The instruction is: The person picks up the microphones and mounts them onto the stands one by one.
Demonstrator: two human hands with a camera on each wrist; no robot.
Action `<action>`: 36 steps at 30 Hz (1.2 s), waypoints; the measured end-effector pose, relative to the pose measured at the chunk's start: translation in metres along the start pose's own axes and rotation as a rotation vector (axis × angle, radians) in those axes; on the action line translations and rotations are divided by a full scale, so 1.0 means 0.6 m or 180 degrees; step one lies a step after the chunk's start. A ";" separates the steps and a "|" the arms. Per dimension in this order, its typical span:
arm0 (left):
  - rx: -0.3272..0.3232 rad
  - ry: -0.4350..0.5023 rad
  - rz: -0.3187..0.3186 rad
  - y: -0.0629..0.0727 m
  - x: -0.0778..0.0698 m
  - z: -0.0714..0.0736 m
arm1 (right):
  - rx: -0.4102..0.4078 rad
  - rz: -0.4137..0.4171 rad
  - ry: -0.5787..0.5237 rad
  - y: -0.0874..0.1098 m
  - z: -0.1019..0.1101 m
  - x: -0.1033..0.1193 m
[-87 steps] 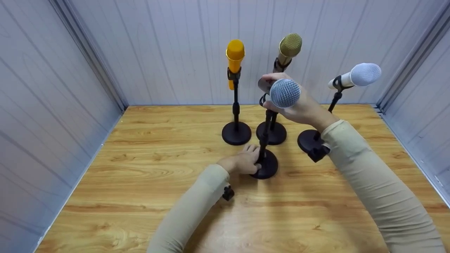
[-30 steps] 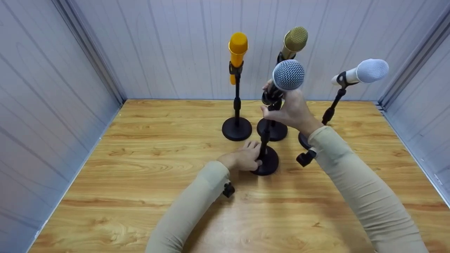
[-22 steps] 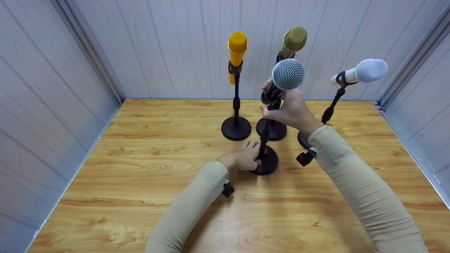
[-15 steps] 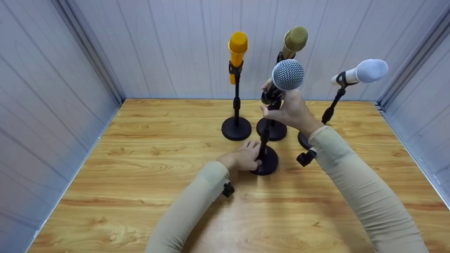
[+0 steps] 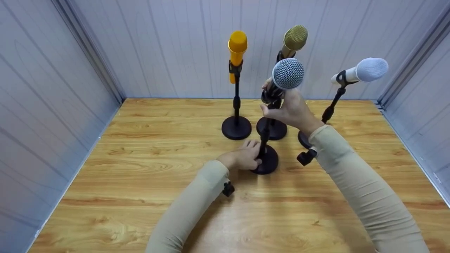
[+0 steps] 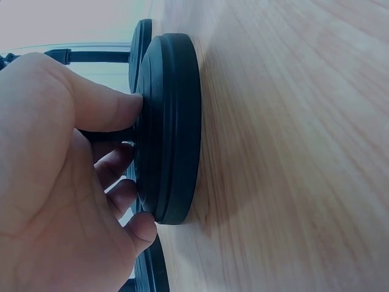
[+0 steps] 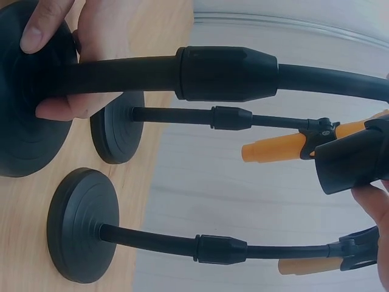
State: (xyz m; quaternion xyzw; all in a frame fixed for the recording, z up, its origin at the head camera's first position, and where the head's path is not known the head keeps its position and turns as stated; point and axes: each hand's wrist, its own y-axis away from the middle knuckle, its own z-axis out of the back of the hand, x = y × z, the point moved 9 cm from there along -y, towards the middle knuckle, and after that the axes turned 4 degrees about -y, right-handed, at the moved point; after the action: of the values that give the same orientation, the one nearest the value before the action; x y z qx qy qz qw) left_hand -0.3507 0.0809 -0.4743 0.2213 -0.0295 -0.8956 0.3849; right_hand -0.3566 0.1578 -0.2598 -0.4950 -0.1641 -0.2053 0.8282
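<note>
A microphone with a silver mesh head [image 5: 288, 73] and dark handle [image 7: 346, 161] sits tilted in the clip [image 5: 268, 96] of the front black desk stand [image 5: 265, 138]. Around the handle and clip, my right hand [image 5: 295, 109] grips from the right, thumb pointing left below the clip. Down at the round base [image 6: 179, 128], my left hand [image 5: 246, 157] holds the foot of the pole, which passes between thumb and fingers; the fingertips rest on the base's top. That base stands flat on the wooden table [image 5: 147, 175].
Behind stand an orange microphone [image 5: 238, 47] and a gold one [image 5: 295, 38] on matching stands, the gold one's partly hidden by the front stand. A white microphone [image 5: 371, 70] on its stand leans at the right, near my right forearm. Panelled walls [image 5: 168, 45] enclose the table.
Since the oldest frame, the silver-headed microphone has gone from beside the clip into it, and my right hand has shifted around it. Over the last second both hands stay almost still.
</note>
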 end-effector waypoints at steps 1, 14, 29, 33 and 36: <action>-0.0002 0.0005 -0.0007 0.000 0.000 0.000 | 0.0015 -0.0007 0.0008 0.000 0.000 0.000; -0.0085 0.0148 0.0023 0.012 0.014 0.011 | 0.0227 -0.0163 0.0023 -0.007 -0.011 0.016; -0.0757 0.1286 -0.0574 0.048 0.009 0.077 | 0.0327 -0.0438 0.0135 0.054 0.042 -0.017; -0.1152 0.1499 -0.0677 0.068 0.007 0.103 | 0.0355 -0.0539 0.0124 0.083 0.046 -0.032; -0.1441 0.1641 -0.0786 0.076 0.004 0.118 | 0.0459 -0.0538 0.0133 0.104 0.038 -0.045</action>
State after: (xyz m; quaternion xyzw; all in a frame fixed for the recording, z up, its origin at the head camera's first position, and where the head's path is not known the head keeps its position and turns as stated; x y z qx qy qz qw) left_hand -0.3507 0.0391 -0.4014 0.3509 0.2944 -0.8339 0.3078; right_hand -0.3502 0.2094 -0.3093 -0.4141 -0.2024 -0.2723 0.8446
